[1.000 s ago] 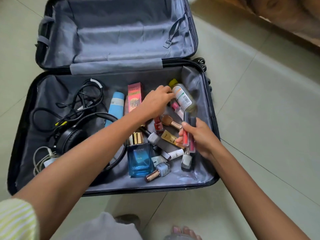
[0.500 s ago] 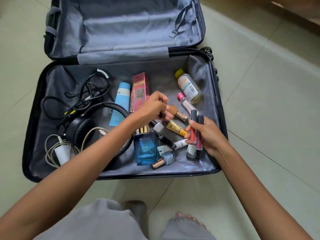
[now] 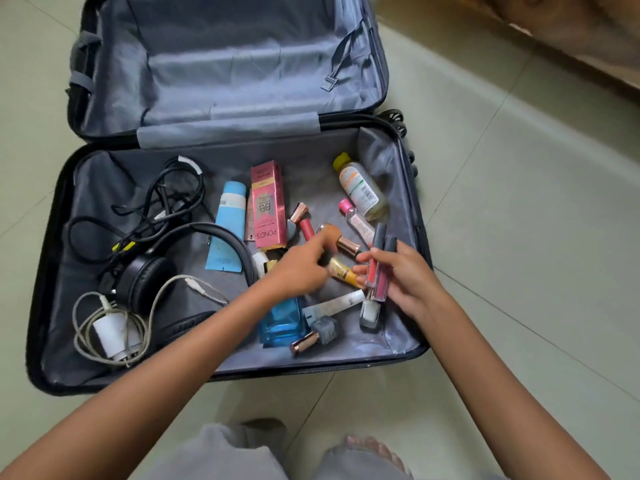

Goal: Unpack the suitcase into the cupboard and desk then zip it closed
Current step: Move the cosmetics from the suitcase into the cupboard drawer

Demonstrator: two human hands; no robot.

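Observation:
The black suitcase (image 3: 52, 271) lies open on the floor, its lid half (image 3: 242, 64) empty. The near half holds a pink box (image 3: 268, 206), a blue tube (image 3: 228, 223), a yellow-capped bottle (image 3: 362, 188), a brown bottle (image 3: 341, 239), a yellow tube (image 3: 343, 271), a blue perfume bottle (image 3: 282, 322), headphones (image 3: 149, 282), black cables (image 3: 166, 202) and a white charger (image 3: 110, 332). My left hand (image 3: 304, 268) is curled over the small cosmetics beside the brown bottle; what its fingers hold is hidden. My right hand (image 3: 412, 282) grips two lip gloss tubes (image 3: 377, 268) upright above the suitcase.
Pale floor tiles (image 3: 519, 237) surround the suitcase. Wooden furniture (image 3: 588, 39) stands at the far right. My grey-clad knees (image 3: 225, 455) and toes (image 3: 367, 445) are just in front of the suitcase's near edge.
My left hand has drawn back from the yellow-capped bottle to the small items in the middle. My right hand still holds the two tubes in about the same spot.

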